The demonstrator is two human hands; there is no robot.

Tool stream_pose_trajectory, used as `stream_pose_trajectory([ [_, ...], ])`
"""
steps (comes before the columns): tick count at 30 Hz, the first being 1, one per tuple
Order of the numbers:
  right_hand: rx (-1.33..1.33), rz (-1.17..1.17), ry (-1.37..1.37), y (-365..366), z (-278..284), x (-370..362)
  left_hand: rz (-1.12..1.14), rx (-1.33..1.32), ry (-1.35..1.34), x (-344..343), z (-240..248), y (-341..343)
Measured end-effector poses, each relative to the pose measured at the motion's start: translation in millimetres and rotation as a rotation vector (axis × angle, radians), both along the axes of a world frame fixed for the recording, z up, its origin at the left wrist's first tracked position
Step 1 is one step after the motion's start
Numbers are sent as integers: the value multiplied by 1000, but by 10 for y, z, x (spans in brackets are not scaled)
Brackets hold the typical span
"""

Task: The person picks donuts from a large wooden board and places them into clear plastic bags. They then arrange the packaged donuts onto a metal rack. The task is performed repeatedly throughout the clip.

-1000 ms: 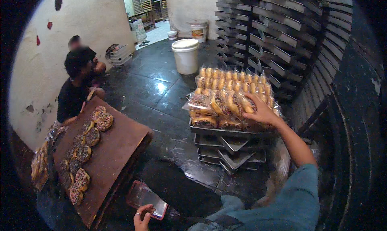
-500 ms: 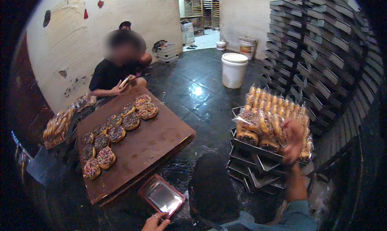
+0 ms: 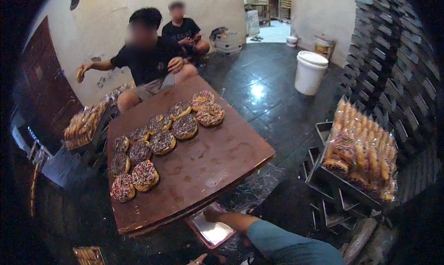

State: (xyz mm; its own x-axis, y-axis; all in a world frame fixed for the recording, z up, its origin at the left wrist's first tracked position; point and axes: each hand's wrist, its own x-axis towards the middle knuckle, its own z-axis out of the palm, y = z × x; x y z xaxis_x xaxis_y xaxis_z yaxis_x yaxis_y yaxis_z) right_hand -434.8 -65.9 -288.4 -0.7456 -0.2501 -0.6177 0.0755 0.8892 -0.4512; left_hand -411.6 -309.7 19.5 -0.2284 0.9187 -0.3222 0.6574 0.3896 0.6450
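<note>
Red tray (image 3: 199, 235): 1 o'clock from left hand (image 3: 200, 259), long axis apparently 11-to-5. Right hand (image 3: 214, 214), over tray, is nearer. Both hands' grip: cannot tell.

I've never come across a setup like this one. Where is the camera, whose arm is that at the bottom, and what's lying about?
There is no machine here: a person works with bare hands. The view is from the left of two wide cameras worn on the head, so straight edges bend. The blue-green sleeve leads to the right hand, at a flat red-rimmed container; its grip is unclear. The left hand barely shows. Sprinkle-topped doughnuts lie on the brown board. Bagged doughnuts sit on stacked trays at right. A co-worker sits across the board.
</note>
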Motion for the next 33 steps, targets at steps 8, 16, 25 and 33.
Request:
stream_pose_trajectory([
  [8,-45,-33,-35,-183,-387,37,-42,129,-84,-140,-148,46],
  [16,-57,-64,-85,-235,-378,155,-145,130,198,-128,-64,185],
  [25,-91,-85,-154,-235,-368,265,-150,102,247,-48,-203,125],
  [33,-320,-141,-289,122,613,42,135,148,-632,86,-303,258],
])
